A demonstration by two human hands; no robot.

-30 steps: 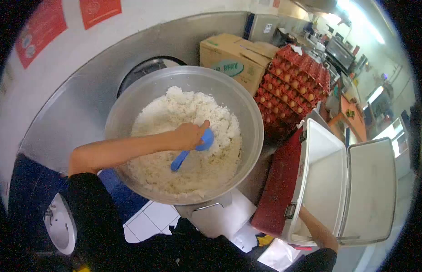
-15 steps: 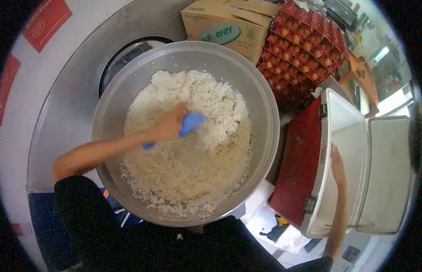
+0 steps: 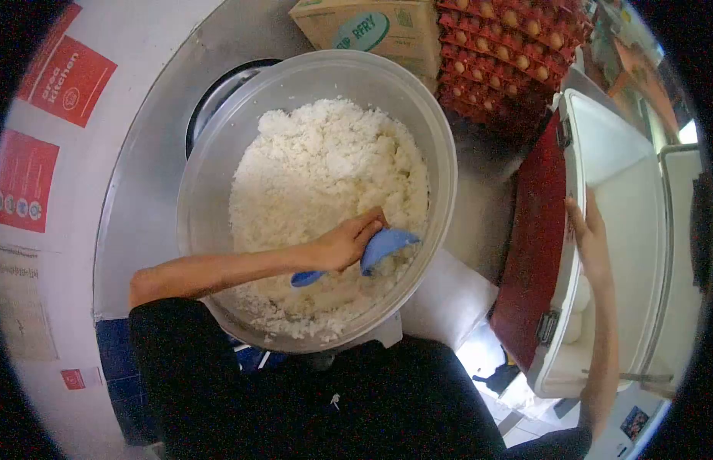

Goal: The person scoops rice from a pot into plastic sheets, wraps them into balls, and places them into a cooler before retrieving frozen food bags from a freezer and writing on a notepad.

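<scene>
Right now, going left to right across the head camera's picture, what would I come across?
Red posters → metal bowl of rice, with the left hand gripping a blue scoop inside it → red cooler box, right hand on its rim → its open white lid.

Tilted blue scoop (image 3: 385,245) in white rice (image 3: 326,169), metal bowl (image 3: 211,176) front; red cooler (image 3: 534,230) open.

The left hand (image 3: 347,244) drew the blue scoop (image 3: 381,247) back from mid-rice (image 3: 326,169) to the pot's (image 3: 218,138) near right rim. The right hand (image 3: 590,238) slid farther along the cooler's (image 3: 624,192) left rim.
</scene>
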